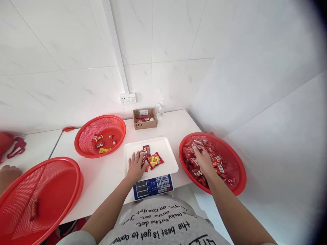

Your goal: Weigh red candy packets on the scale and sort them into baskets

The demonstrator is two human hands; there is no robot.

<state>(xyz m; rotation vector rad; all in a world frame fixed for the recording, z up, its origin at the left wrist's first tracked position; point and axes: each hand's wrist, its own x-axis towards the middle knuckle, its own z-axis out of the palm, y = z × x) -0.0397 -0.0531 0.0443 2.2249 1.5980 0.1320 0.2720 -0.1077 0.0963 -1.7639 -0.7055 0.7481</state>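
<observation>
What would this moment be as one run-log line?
left hand: on red packets, scale tray | right hand: among wrapped packets, right basket | behind tray: cardboard box

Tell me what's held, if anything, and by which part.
The left hand, spread over packets on the tray, grips none visibly. The right hand is among wrapped packets in the basket; any hold can't be told.

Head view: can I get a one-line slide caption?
Left hand at red packets on a white scale tray; right hand among more packets in a red basket.
</observation>
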